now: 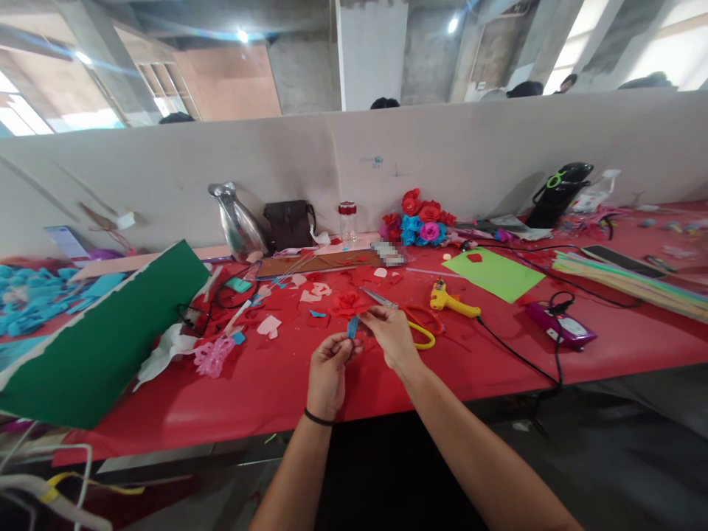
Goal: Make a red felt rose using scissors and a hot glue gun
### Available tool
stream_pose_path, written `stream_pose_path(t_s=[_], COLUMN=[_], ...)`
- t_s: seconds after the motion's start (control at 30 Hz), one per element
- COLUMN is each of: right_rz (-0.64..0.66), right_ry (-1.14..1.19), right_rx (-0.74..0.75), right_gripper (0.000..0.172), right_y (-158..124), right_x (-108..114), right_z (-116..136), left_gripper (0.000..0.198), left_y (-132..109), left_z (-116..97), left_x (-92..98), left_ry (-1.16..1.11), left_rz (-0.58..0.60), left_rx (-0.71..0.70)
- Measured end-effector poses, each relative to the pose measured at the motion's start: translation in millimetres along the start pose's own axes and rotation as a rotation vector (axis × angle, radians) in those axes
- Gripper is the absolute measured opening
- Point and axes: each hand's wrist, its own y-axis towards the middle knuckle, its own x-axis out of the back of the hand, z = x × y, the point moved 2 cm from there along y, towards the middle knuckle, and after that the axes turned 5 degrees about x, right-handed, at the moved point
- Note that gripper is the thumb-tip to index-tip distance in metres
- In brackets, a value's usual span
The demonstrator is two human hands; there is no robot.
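Blue paper-like piece: located between both hands, above the front middle of the red-covered counter. Left hand — grip closed, thumb and fingers pinching the lower end of the piece. Right hand — grip closed, fingertips apparently pinching its upper edge. One red flower sits just beyond the piece; whether the two are joined cannot be told.

Progress, as judged: handling of the blue piece is under way and not complete, since both hands hold it. One bunch of shaped flowers rests at the rear; loose pink scraps lie flat and unassembled.

Count, moving outward: scissors, partly behind the right hand; one yellow glue gun; one lime-green sheet; one purple power strip; one dark green board; one red-lidded jar; one metal jug; one dark bag. The bunch shows several red blooms, some blue and at least one magenta; overlap prevents an exact total. Scraps are too scattered to count reliably
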Motion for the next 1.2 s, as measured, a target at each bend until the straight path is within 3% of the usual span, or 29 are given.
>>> stream_pose_path(t_s=[0.3, 0.37, 0.5, 0.73, 0.87, 1.2], right_rz=[-0.058, -0.003, 0.227, 0.391, 0.439, 0.417], right_ry=[0.155, 0.18, 0.214, 0.17, 0.126, 0.095], right_rx=[-0.082, -0.141, -0.189, -0.149, -0.111, -0.076], right_gripper=[0.032, 0.025, 0.02, 0.018, 0.02, 0.016], right_y=[-5, -6, -9, -5, -4, -4], right_x=[9, 12, 12, 11, 13, 15], right_z=[2, -3, -14, -17, -14, -13], left_gripper=[0.026, 0.026, 0.028, 0.026, 0.025, 0.023], left_y=[-1, -1, 0, -1, -2, -1], left_z=[-3, -4, -4, -6, -6, -1], left_x=[-1.4, -1.5, -0.9, -3.2, -4.9, -6.2], left_ry=[-0.029, -0.03, -0.043, -0.016, 0.002, 0.044], left_rz=[-0.026, -0.031, -0.017, -0.026, -0.04, -0.074], left_rx=[0.01, 0.015, 0.023, 0.012, 0.001, -0.017])
